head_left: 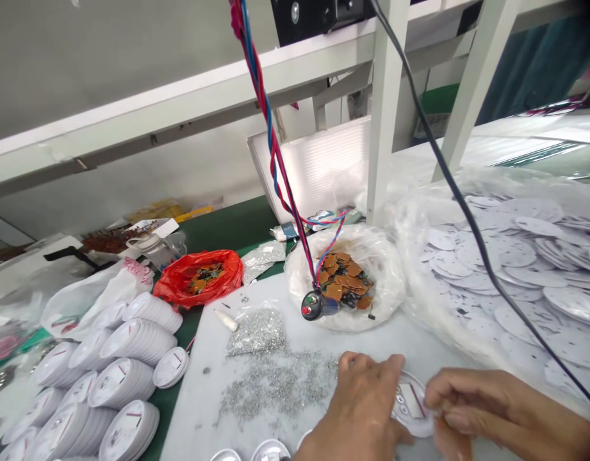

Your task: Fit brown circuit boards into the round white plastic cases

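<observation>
Round white plastic casing (410, 404) held between both hands, over white work board (189, 429); batch part-way through.

Right hand (501, 410) curled, fingers (448, 397) pinching casing's right edge; left hand (357, 410) bent toward left edge, contact unclear. Apparently done: stacks of similar casings (122, 384) on green bench mat (227, 221), several rows deep, left of board. Apparently left: punched white paper discs (516, 269) heaped in clear plastic bag, brown circuit boards (343, 275) in second clear bag, more boards in red bag (201, 278). Silver granules (270, 394) scattered across board, more in small clear bag (256, 333). Further casings (270, 451) at bottom edge, partly out of view.
</observation>
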`<state>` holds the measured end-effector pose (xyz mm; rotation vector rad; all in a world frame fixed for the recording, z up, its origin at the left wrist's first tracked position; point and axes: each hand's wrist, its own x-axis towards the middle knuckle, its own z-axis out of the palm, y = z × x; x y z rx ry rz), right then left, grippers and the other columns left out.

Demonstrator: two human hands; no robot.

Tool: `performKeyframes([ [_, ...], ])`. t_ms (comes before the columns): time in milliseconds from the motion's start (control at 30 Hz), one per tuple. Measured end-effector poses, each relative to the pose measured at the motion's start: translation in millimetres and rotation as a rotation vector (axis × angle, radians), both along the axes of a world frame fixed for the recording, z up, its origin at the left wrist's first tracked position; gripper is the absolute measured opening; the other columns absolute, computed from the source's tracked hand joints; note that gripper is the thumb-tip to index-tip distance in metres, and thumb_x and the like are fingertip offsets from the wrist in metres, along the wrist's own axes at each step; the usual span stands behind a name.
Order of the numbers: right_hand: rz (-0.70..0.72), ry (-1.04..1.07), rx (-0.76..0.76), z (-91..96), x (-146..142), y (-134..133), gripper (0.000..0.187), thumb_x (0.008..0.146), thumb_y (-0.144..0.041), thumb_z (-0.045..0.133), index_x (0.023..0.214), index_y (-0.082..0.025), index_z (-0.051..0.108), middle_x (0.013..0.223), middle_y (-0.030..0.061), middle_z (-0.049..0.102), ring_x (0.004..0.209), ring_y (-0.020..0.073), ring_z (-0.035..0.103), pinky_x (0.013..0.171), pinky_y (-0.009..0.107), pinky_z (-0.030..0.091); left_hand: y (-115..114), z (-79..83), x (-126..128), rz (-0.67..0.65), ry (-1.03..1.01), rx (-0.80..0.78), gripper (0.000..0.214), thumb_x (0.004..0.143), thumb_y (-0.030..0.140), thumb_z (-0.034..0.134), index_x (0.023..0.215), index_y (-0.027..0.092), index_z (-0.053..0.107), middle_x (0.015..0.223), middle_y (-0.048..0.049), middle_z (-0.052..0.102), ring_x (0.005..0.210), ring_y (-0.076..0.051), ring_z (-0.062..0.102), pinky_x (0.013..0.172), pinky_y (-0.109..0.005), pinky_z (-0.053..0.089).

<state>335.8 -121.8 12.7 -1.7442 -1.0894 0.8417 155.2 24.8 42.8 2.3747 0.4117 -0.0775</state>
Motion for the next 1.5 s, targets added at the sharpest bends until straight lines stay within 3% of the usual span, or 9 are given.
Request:
performKeyframes([
  [167,0.247,0.021,-0.088,7.9,5,9,0.037,0.104,-0.051,0.048,0.085,-0.027,0.07,0.085,0.002,0.077,0.081,0.0227,0.072,0.08,0.034,0.055,0,3.4,7,0.0,0.024,0.007,0.074,0.085,0.015,0.082,0.153,0.015,0.055,0.128,-0.0143,0.071,0.127,-0.033,0.058,0.118,-0.046,0.041],
  [467,0.171,0.028,-0.005,17.8,4,12,0.043,0.104,-0.059,0.053,0.086,-0.025,0.073,0.08,0.003,0.076,0.077,0.0228,0.072,0.076,0.032,0.056,1,4.8,13,-0.004,0.081,-0.002,0.077,0.083,0.016,0.088,0.152,0.023,0.055,0.131,-0.0099,0.072,0.124,-0.031,0.061,0.116,-0.049,0.044],
  [633,0.09,0.115,0.029,25.2,6,0,0.048,0.102,-0.065,0.056,0.086,-0.025,0.076,0.078,0.004,0.076,0.075,0.0227,0.071,0.078,0.032,0.059,-1,-6.1,14,-0.074,0.03,0.048,0.089,0.078,0.034,0.093,0.154,0.012,0.052,0.164,-0.0223,0.051,0.147,-0.043,0.049,0.125,-0.064,0.033],
  [767,-0.064,0.075,0.093,16.4,-6,-3,0.045,0.1,-0.067,0.06,0.091,-0.026,0.077,0.08,0.0044,0.077,0.078,0.0242,0.073,0.077,0.031,0.061,-22,-17.4,18,0.075,0.041,0.048,0.032,0.094,0.044,0.076,0.115,0.019,0.078,0.119,-0.0125,0.078,0.118,-0.037,0.067,0.109,-0.059,0.047],
  [867,-0.205,0.052,0.148,7.7,-18,-2,0.042,0.098,-0.067,0.063,0.094,-0.028,0.077,0.085,0.0047,0.078,0.081,0.0245,0.074,0.078,0.03,0.062,-38,-30.9,17,0.205,0.014,0.045,0.02,0.095,0.04,0.072,0.099,0.022,0.079,0.102,-0.0094,0.079,0.104,-0.034,0.07,0.103,-0.058,0.048],
  [967,-0.219,0.068,0.166,7.6,-20,-2,0.041,0.098,-0.066,0.063,0.093,-0.029,0.077,0.087,0.0038,0.078,0.082,0.0236,0.074,0.078,0.029,0.061,-39,-35.9,8,0.197,-0.023,-0.056,0.026,0.094,0.046,0.069,0.105,0.024,0.078,0.107,-0.0071,0.078,0.104,-0.032,0.07,0.102,-0.056,0.049],
  [1100,-0.024,0.115,0.065,18.6,-5,-6,0.042,0.101,-0.064,0.06,0.09,-0.028,0.078,0.08,0.0029,0.075,0.078,0.0226,0.071,0.078,0.03,0.059,-24,-22.9,-1,0.104,0.051,-0.034,0.052,0.084,0.052,0.076,0.126,0.022,0.073,0.123,-0.0117,0.076,0.112,-0.039,0.066,0.098,-0.059,0.053],
  [1267,0.157,0.073,-0.009,20.1,9,3,0.044,0.1,-0.062,0.056,0.085,-0.025,0.076,0.08,0.0041,0.075,0.077,0.0242,0.07,0.075,0.033,0.057,-14,-19.3,6,0.047,0.019,0.026,0.068,0.084,0.027,0.078,0.149,0.02,0.058,0.157,-0.0156,0.061,0.145,-0.042,0.053,0.124,-0.069,0.033],
  [1500,0.171,-0.023,-0.054,9.3,1,21,0.032,0.101,-0.044,0.054,0.08,-0.027,0.07,0.078,0.0011,0.074,0.075,0.0221,0.069,0.074,0.032,0.054,-15,-37.4,15,0.031,0.029,-0.002,0.092,0.082,0.011,0.078,0.165,0.014,0.038,0.153,-0.021,0.064,0.144,-0.04,0.057,0.13,-0.071,0.024],
])
